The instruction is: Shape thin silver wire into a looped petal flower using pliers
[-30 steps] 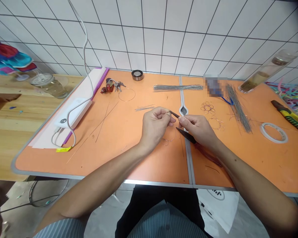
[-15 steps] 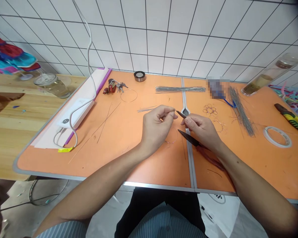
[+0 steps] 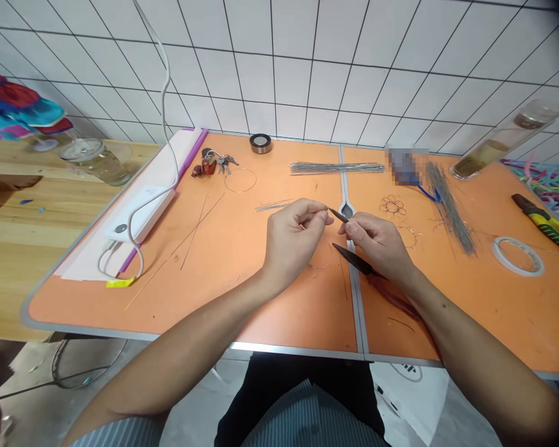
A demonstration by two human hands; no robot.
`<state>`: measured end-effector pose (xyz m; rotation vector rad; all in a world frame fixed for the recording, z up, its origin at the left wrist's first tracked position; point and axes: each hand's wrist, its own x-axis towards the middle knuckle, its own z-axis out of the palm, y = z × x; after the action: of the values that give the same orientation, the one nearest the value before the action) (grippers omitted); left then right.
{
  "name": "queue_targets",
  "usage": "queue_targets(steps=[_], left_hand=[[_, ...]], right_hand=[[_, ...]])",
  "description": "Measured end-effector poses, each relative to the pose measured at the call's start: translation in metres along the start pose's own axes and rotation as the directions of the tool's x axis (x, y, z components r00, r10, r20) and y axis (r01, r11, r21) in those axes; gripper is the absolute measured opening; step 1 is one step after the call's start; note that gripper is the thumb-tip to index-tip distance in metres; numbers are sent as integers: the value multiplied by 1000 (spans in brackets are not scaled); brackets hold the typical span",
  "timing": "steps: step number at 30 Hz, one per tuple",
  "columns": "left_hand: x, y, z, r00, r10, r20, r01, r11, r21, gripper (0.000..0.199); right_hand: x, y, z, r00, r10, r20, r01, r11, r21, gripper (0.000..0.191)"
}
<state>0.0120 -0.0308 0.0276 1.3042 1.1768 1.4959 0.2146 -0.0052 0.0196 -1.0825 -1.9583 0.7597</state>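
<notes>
My left hand [image 3: 293,239] is closed in a pinch, thumb and forefinger together on what looks like a thin wire, mostly hidden by the fingertips. My right hand [image 3: 375,239] is closed around a dark pointed tool [image 3: 339,215], whose narrow tip meets the left fingertips. The rest of that tool is hidden in the fingers. Below the right hand, a cutting or gripping tool [image 3: 354,258] with dark pointed jaws and dark red handles lies on the table, partly covered by my forearm. A thin wire curve [image 3: 319,268] shows just under the left hand.
Wire bundles [image 3: 335,167] [image 3: 449,208] lie at the back and right, near a flower-shaped wire piece [image 3: 392,205]. Around the orange table [image 3: 205,298] are a tape roll [image 3: 261,144], keys [image 3: 224,163], a white power strip [image 3: 142,214], a white ring [image 3: 498,248] and a yellow-black cutter [image 3: 545,225].
The view has shifted very slightly. Both hands keep nearly the same pose, and the pointed tool's tip is a touch closer to the left fingertips.
</notes>
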Motion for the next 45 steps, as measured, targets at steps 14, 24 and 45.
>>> queue_targets(steps=[14,24,45], left_hand=[[2,8,1,982,-183,56,188,976,-113,9],[2,9,2,978,-193,74,201,973,-111,7],[10,-3,-8,972,-209,111,227,955,-191,6]], right_hand=[[-1,-2,0,999,50,1,-50,997,-51,59],[-2,2,2,998,24,-53,-31,991,-131,39],[-22,7,-66,920,385,-68,-323,651,-687,35]])
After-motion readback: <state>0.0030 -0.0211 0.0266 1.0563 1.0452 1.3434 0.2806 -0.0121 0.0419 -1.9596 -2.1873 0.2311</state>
